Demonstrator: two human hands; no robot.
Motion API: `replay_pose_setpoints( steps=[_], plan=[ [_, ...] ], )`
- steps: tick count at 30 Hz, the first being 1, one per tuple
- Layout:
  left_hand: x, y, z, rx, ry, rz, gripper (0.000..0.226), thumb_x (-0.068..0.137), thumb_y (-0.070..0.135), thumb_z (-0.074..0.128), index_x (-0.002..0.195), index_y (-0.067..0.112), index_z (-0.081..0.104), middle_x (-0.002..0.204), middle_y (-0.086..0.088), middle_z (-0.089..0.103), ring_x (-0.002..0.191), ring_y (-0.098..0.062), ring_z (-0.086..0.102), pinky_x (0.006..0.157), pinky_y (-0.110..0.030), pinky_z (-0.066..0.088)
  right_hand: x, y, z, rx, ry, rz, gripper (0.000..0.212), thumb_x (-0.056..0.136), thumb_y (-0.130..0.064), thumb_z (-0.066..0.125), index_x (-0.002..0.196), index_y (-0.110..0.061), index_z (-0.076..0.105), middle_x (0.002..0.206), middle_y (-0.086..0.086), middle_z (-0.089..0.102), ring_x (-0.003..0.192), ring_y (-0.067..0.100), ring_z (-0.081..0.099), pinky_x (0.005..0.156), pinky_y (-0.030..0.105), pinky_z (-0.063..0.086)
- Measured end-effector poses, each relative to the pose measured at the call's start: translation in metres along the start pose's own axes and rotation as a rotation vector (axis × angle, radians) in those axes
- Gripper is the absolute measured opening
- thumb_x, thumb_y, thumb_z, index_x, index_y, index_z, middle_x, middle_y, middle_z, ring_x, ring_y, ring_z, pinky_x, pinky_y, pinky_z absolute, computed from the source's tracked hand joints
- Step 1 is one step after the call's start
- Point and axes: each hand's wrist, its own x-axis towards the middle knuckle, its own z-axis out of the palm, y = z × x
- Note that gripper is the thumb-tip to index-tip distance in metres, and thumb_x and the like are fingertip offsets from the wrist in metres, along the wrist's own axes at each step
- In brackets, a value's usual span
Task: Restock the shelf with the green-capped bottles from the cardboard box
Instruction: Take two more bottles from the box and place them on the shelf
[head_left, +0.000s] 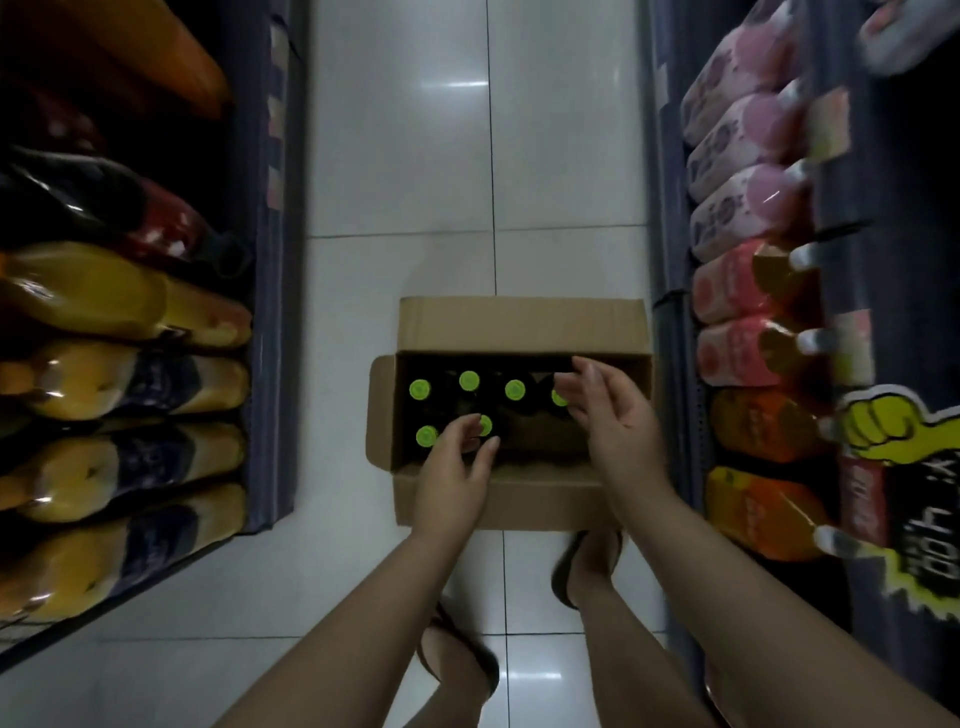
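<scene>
- the open brown cardboard box (519, 325) sat on the shiny white tile floor (400, 156), under both hands.
- six dark bottles with round green caps (469, 381) stood inside the box.
- the left hand (454, 478) reached down with fingers loosely spread over one green cap, holding nothing.
- the right hand (610, 415) hung wide and empty, just above another green cap.
- shelves of orange drink bottles (119, 374) stood far to the left of the left hand.

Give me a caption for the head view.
Both hands reach into open brown cardboard box of green-capped bottles.
</scene>
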Motion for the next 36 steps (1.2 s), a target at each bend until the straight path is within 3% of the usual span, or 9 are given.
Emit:
replay_pose_setpoints(
  steps=[8, 12, 16, 18, 22, 26, 29, 32, 36],
  plan=[
    [0.043, -0.040, 0.062, -0.053, -0.055, -0.026, 0.035, 0.093, 0.031, 0.058, 0.128, 0.028, 0.051, 0.120, 0.016, 0.057, 0.109, 0.004, 0.054, 0.086, -0.011, 0.041, 0.042, 0.076, -0.001, -0.017, 0.044, 0.054, 0.042, 0.084, -0.052, 0.045, 0.116, -0.029, 0.059, 0.109, -0.008, 0.069, 0.105, -0.001, 0.063, 0.089, 0.021, 0.049],
    [0.067, -0.047, 0.083, -0.099, -0.021, -0.055, 0.032, 0.094, 0.024, 0.058, 0.126, 0.018, 0.055, 0.122, 0.005, 0.061, 0.107, -0.002, 0.056, 0.088, -0.016, 0.043, 0.063, 0.102, -0.003, -0.076, 0.097, 0.050, 0.029, 0.095, -0.040, 0.046, 0.119, -0.029, 0.058, 0.110, -0.012, 0.068, 0.104, -0.004, 0.061, 0.087, 0.020, 0.048],
    [0.080, -0.054, 0.095, -0.121, 0.066, -0.087, 0.029, 0.095, 0.022, 0.057, 0.124, 0.017, 0.055, 0.119, 0.005, 0.061, 0.101, 0.003, 0.058, 0.076, 0.001, 0.039, 0.078, 0.122, -0.005, -0.093, 0.140, 0.045, 0.026, 0.097, -0.033, 0.047, 0.120, -0.028, 0.058, 0.113, -0.013, 0.066, 0.106, -0.004, 0.060, 0.090, 0.022, 0.050],
    [0.081, -0.056, 0.098, -0.117, 0.130, -0.066, 0.033, 0.094, 0.020, 0.058, 0.127, 0.017, 0.053, 0.127, 0.002, 0.056, 0.099, 0.009, 0.056, 0.078, 0.001, 0.040, 0.081, 0.130, -0.005, -0.113, 0.125, 0.048, 0.024, 0.097, -0.036, 0.047, 0.118, -0.033, 0.056, 0.113, -0.015, 0.064, 0.104, -0.007, 0.058, 0.085, 0.018, 0.048],
    [0.081, -0.049, 0.108, -0.099, 0.171, -0.053, 0.055, 0.092, 0.021, 0.060, 0.143, 0.015, 0.038, 0.149, -0.001, 0.039, 0.132, -0.011, 0.042, 0.108, -0.025, 0.036, 0.087, 0.141, -0.005, -0.150, 0.096, 0.043, 0.027, 0.096, -0.035, 0.048, 0.122, -0.031, 0.055, 0.109, -0.021, 0.061, 0.100, -0.016, 0.055, 0.077, 0.006, 0.045],
    [0.093, -0.043, 0.117, -0.116, 0.199, -0.072, 0.060, 0.091, 0.026, 0.063, 0.144, 0.019, 0.036, 0.152, 0.002, 0.035, 0.140, -0.009, 0.030, 0.106, -0.013, 0.024, 0.094, 0.150, -0.004, -0.201, 0.085, 0.027, 0.032, 0.096, -0.033, 0.049, 0.127, -0.027, 0.054, 0.108, -0.026, 0.056, 0.098, -0.025, 0.050, 0.075, -0.002, 0.040],
    [0.104, -0.047, 0.124, -0.146, 0.232, -0.090, 0.055, 0.090, 0.026, 0.064, 0.140, 0.019, 0.041, 0.146, 0.001, 0.042, 0.132, -0.006, 0.037, 0.100, -0.008, 0.026, 0.101, 0.159, -0.004, -0.242, 0.042, 0.035, 0.037, 0.093, -0.039, 0.049, 0.129, -0.031, 0.051, 0.115, -0.022, 0.056, 0.105, -0.016, 0.051, 0.079, 0.003, 0.043],
    [0.109, -0.055, 0.133, -0.116, 0.255, -0.027, 0.055, 0.087, 0.022, 0.068, 0.136, 0.018, 0.045, 0.141, 0.000, 0.044, 0.124, 0.001, 0.036, 0.093, 0.006, 0.021, 0.106, 0.171, -0.006, -0.249, 0.015, 0.070, 0.044, 0.090, -0.044, 0.050, 0.132, -0.028, 0.050, 0.125, -0.008, 0.057, 0.115, 0.003, 0.053, 0.092, 0.019, 0.044],
    [0.119, -0.063, 0.140, -0.070, 0.300, 0.061, 0.054, 0.085, 0.012, 0.070, 0.134, 0.009, 0.048, 0.141, -0.006, 0.046, 0.131, -0.012, 0.039, 0.100, 0.001, 0.020, 0.109, 0.184, -0.008, -0.323, -0.030, 0.040, 0.050, 0.087, -0.036, 0.062, 0.133, -0.020, 0.052, 0.135, -0.001, 0.054, 0.125, 0.010, 0.049, 0.104, 0.030, 0.043]
  ],
)
